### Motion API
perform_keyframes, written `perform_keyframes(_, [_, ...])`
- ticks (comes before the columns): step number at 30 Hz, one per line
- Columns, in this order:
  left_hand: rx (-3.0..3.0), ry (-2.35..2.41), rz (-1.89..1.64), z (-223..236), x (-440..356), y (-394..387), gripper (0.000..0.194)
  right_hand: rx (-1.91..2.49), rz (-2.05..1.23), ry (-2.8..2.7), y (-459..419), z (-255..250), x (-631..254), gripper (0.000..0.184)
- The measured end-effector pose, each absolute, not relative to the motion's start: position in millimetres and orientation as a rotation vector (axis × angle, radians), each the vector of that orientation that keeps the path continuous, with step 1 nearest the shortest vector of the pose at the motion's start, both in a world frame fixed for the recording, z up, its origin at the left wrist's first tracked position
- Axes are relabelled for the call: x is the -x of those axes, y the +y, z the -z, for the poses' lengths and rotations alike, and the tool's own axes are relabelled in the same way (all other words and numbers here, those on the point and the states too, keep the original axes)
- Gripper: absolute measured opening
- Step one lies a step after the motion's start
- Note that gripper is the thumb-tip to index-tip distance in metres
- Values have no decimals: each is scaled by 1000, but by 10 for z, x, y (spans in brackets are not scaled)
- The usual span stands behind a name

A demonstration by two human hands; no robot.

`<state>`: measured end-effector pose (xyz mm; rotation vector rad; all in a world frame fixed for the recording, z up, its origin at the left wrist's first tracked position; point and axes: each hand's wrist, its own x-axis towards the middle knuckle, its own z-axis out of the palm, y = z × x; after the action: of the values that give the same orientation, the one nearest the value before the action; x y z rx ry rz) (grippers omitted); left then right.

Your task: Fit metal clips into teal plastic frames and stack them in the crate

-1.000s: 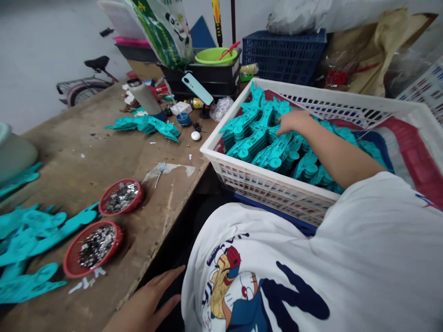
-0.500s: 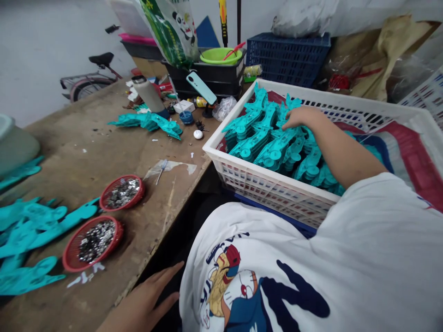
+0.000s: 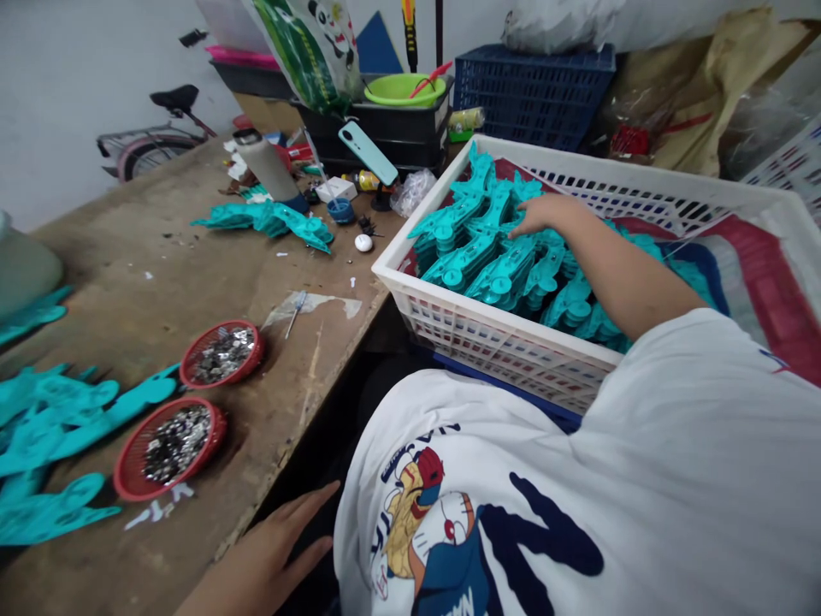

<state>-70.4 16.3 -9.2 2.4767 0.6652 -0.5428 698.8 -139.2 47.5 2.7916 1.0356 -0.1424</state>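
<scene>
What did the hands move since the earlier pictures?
No clear move by either hand. The picture itself just shifts a little. The right hand stays at the teal pieces in the white crate; whether its fingers grip one can't be told. The left hand stays open beside the shirt. The red baskets and phone stayed put too.

Datum: white rectangular plastic crate [image 3: 487,338]. Inside it: stacked flat turquoise plastic parts [image 3: 506,272], right hand [image 3: 544,214] at them. Left of it: brown wooden counter [image 3: 192,274], with two round red plastic baskets [image 3: 130,466] holding small silvery metal pieces [image 3: 180,445], plus more turquoise parts [image 3: 262,218]. Behind it: blue latticed plastic crate [image 3: 532,98].
</scene>
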Motion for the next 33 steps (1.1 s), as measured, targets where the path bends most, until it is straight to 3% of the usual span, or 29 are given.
perform_keyframes(3, [-2480, 664, 539, 112, 740, 179, 74, -2784, 188, 874, -1371, -626, -6756, 113])
perform_keyframes(6, [-2493, 669, 539, 112, 766, 198, 73, -2730, 104, 1055, -1459, -738, -6442, 75])
perform_keyframes(8, [-2495, 672, 530, 112, 773, 208, 72, -2572, 159, 1378, -1542, -731, -6253, 60])
perform_keyframes(14, [-2461, 663, 563, 106, 757, 224, 76, -2134, 271, 1739, -1574, -379, -6026, 88])
perform_keyframes(18, [-2460, 635, 565, 92, 735, 220, 72, -2067, 231, 1765, -1483, -274, -6064, 82])
perform_keyframes(24, [-2465, 642, 597, 74, 689, 238, 73, -2106, 312, 1752, -1466, -398, -6125, 61])
perform_keyframes(30, [-2438, 618, 596, 25, 602, 169, 62, -2208, 460, 1668, -1488, -520, -6140, 66])
perform_keyframes(33, [-2429, 629, 620, 29, 595, 154, 65, -2268, 516, 1625, -1487, -532, -6121, 63])
